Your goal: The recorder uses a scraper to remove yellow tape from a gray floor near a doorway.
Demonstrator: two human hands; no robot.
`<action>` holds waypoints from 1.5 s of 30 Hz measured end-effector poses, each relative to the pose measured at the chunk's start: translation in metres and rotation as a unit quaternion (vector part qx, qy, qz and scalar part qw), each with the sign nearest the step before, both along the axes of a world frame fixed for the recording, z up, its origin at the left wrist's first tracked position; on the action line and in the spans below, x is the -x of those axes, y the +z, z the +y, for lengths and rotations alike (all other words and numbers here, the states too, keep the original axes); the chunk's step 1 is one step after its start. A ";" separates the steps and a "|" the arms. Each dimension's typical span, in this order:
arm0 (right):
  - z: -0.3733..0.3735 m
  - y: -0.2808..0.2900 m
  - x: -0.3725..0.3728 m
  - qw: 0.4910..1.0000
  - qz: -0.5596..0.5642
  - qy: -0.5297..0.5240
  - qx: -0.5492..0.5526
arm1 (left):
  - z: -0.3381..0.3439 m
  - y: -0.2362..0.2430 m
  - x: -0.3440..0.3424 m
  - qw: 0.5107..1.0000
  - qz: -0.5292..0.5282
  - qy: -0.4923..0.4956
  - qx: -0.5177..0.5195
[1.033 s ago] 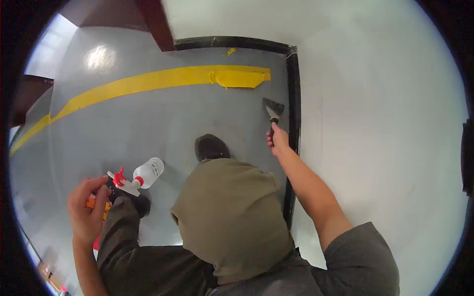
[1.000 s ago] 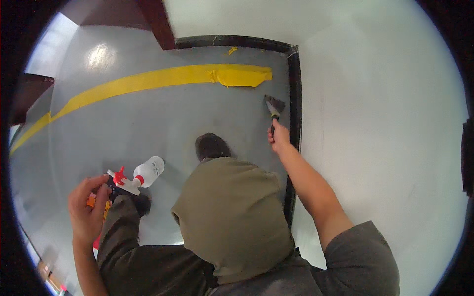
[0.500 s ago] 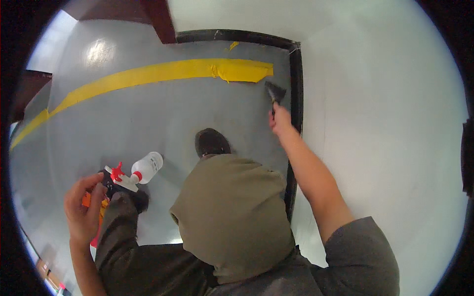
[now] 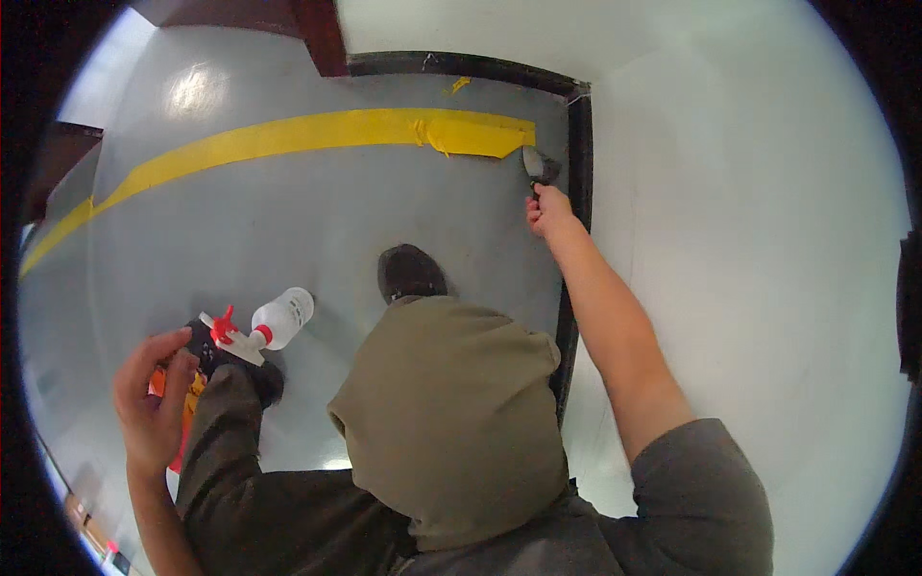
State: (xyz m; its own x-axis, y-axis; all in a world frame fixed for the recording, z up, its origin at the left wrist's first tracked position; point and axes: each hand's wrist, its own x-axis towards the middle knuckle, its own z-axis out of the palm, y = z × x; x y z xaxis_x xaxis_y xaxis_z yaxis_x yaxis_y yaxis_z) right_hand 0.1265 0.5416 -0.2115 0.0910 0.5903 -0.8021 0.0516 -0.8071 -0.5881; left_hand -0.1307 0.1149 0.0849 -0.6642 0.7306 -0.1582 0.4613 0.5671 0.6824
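Observation:
At the wall-side end of a yellow floor tape strip (image 4: 279, 132), my right hand (image 4: 550, 211) grips the handle of a broad-bladed scraper (image 4: 540, 165). Its blade is beside the tape's lower corner; whether they touch I cannot tell. Near that end the tape is wrinkled, with a torn, loose-looking lower edge. My left hand (image 4: 154, 398) hovers at the lower left, fingers curved and apart with nothing visible between them. Close to it, a white spray bottle (image 4: 286, 317) with a red-and-white trigger head lies tilted by my shoe.
A black baseboard (image 4: 579, 202) runs along the white wall (image 4: 730, 240) on the right and turns across the far side. A small yellow scrap (image 4: 459, 85) is near the far baseboard. Something orange and red (image 4: 187, 413) sits partly hidden behind my left hand. My other dark shoe (image 4: 411, 273) stands mid-floor.
My right hand has turned the scraper, so a paler blade face shows, and its blade is closer to the tape's end. My left hand has shifted slightly left in view, still apart-fingered.

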 end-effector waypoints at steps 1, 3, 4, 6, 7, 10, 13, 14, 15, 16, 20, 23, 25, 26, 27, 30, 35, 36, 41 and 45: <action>-0.008 0.001 0.003 0.999 -0.010 0.031 0.025 | -0.006 0.005 -0.001 1.000 0.013 -0.001 0.017; -0.039 -0.012 -0.023 0.999 0.009 0.034 0.019 | -0.004 0.007 0.001 1.000 0.002 -0.021 0.022; -0.031 -0.018 -0.033 0.999 0.021 0.035 0.008 | 0.007 -0.002 0.000 0.999 -0.013 -0.046 0.023; -0.044 -0.009 -0.039 0.999 0.016 0.045 0.018 | 0.004 0.005 0.000 1.000 -0.017 -0.017 0.009; -0.050 -0.005 -0.042 0.998 0.013 0.055 0.020 | 0.002 0.008 0.000 1.000 -0.017 0.011 -0.011; -0.080 0.006 -0.052 0.984 -0.046 0.173 -0.023 | -0.007 0.002 0.003 1.000 0.010 -0.003 0.014; -0.079 0.014 -0.060 0.916 -0.205 0.305 -0.163 | -0.008 0.001 0.005 1.000 -0.001 -0.008 0.011; -0.073 0.013 -0.065 0.915 -0.207 0.304 -0.165 | -0.005 0.003 0.006 1.000 -0.002 -0.008 0.009; -0.067 0.006 -0.073 0.878 -0.262 0.338 -0.216 | -0.003 0.004 0.004 1.000 0.007 -0.012 0.013; -0.061 0.000 -0.081 0.833 -0.315 0.369 -0.265 | -0.001 0.004 0.004 1.000 0.016 -0.015 0.017; -0.059 0.005 -0.075 0.792 -0.369 0.381 -0.302 | -0.007 0.004 0.008 0.998 0.054 -0.033 0.021; -0.016 -0.006 -0.054 0.746 -0.382 0.414 -0.357 | 0.002 0.003 0.002 1.000 0.015 -0.008 0.020; 0.020 -0.013 -0.057 0.769 -0.366 0.405 -0.333 | 0.009 -0.003 0.001 0.999 0.020 -0.042 0.017; 0.024 -0.013 -0.048 0.796 -0.335 0.399 -0.309 | 0.007 -0.005 0.002 0.999 0.025 -0.043 0.018; 0.017 -0.013 -0.049 0.798 -0.332 0.396 -0.310 | 0.004 -0.009 0.001 0.998 0.027 -0.060 0.015; -0.011 -0.008 -0.060 0.729 -0.367 0.428 -0.389 | 0.010 -0.004 0.002 0.996 0.037 -0.078 0.019; -0.086 0.031 -0.063 0.878 -0.186 0.398 -0.188 | 0.016 0.009 0.002 0.989 0.096 -0.106 0.047; -0.090 0.031 -0.066 0.887 -0.136 0.414 -0.152 | 0.019 0.008 0.001 0.993 0.059 -0.092 0.042; -0.087 0.008 -0.065 0.934 -0.109 0.309 -0.144 | 0.017 0.003 0.001 0.996 0.041 -0.078 0.026; -0.043 0.005 -0.019 0.941 -0.120 0.269 -0.167 | 0.015 0.001 -0.001 0.998 0.018 -0.060 0.032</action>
State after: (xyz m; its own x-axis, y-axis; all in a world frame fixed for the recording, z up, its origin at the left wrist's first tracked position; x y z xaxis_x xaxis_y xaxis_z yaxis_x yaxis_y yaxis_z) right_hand 0.1453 0.4985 -0.2069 -0.1379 0.8176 -0.5590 0.5626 -0.3998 -0.7236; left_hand -0.1299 0.1299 0.0860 -0.5787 0.7944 -0.1844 0.5518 0.5479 0.6288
